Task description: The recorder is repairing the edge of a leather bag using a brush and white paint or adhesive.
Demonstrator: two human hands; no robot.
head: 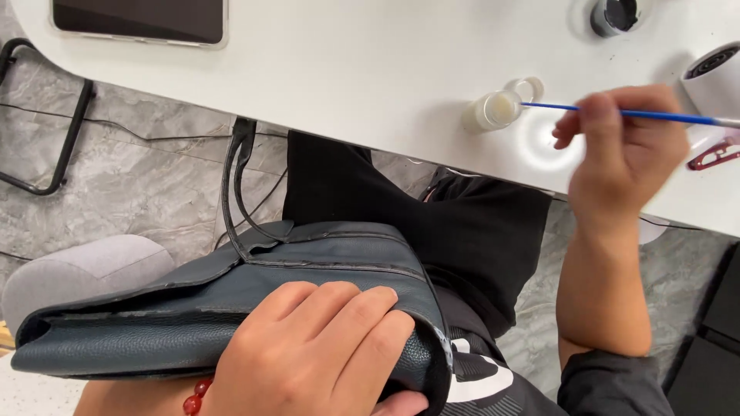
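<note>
Much of what we see is cut off: the tablet (140, 21) at the table's (370, 69) far left edge runs out of the top of the view, a white cylinder (713, 81) at the right edge is only half in view, and a small dark-filled pot (614, 15) near the far right corner is clipped too. The red-handled tool (715, 154) beside the right hand is mostly hidden, so we cannot tell what it is.

Our right hand (628, 150) hangs over the table's near edge, fingers pinched closed around a thin blue brush (617, 112). The brush tip reaches into a small open jar (492, 110) of pale liquid; its ring-shaped lid (526, 88) lies just behind it.

Our left hand (324, 347) is below the table, on the lap, fingers curled closed over the edge of a dark leather bag (154, 323), thumb tucked beneath. The bag's straps (235, 192) rise toward the table's underside. A red bead bracelet (196, 397) shows at the wrist, partly cut off.
</note>
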